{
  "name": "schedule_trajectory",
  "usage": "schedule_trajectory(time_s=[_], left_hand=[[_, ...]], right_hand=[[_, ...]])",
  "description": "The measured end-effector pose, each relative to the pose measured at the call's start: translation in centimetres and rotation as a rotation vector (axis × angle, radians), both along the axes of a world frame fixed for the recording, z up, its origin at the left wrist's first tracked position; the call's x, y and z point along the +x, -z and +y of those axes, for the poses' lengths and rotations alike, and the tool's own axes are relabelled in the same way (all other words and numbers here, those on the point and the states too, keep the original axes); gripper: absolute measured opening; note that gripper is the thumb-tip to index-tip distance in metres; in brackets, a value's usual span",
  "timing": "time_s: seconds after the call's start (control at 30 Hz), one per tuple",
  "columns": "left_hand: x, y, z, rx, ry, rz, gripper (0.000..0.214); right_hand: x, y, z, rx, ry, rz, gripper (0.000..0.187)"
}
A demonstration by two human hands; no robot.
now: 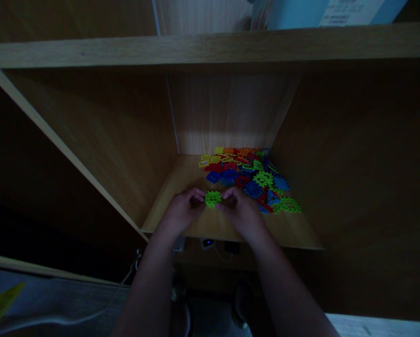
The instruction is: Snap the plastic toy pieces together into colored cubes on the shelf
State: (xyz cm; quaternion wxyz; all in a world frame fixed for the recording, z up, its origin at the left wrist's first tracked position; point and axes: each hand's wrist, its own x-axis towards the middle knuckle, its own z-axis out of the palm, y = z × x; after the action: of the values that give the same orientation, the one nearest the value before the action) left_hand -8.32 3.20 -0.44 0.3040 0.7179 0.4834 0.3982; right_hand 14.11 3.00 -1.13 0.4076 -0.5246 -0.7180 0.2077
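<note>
A green plastic interlocking tile (213, 198) is pinched between both hands above the shelf floor. My left hand (182, 211) grips its left edge with closed fingers. My right hand (241, 209) grips its right edge the same way. Just behind and to the right lies a pile of colourful tiles (247, 178) in yellow, red, blue, orange and green, spread to the back of the compartment.
The tiles lie on a wooden shelf floor (182, 175) inside a dim cubby with side walls and a top board (210, 47). A blue box (301, 11) stands on the board above. A small lit device (207, 242) and cables hang below the shelf's front edge.
</note>
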Motion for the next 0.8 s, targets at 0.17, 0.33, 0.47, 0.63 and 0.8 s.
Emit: schedule_trajectory(time_s=[0.17,0.33,0.47,0.63,0.8], left_hand=[[0.09,-0.05,-0.02,-0.004,-0.004,-0.011,0.018],[0.09,0.03,-0.03,-0.001,0.006,-0.028,0.018],[0.01,0.47,0.25,0.007,0.009,-0.034,0.018],[0.0,0.58,0.32,0.022,0.011,-0.033,0.017],[-0.03,0.52,0.23,0.007,0.013,-0.035,0.018]], right_hand=[[-0.03,0.1,0.1,-0.008,-0.013,-0.031,0.023],[-0.11,-0.05,-0.02,-0.017,-0.004,-0.046,0.025],[-0.19,-0.17,-0.1,-0.009,0.012,-0.065,0.025],[-0.21,0.0,-0.05,0.013,0.011,-0.071,0.026],[-0.22,0.02,-0.13,0.029,0.0,-0.078,0.026]])
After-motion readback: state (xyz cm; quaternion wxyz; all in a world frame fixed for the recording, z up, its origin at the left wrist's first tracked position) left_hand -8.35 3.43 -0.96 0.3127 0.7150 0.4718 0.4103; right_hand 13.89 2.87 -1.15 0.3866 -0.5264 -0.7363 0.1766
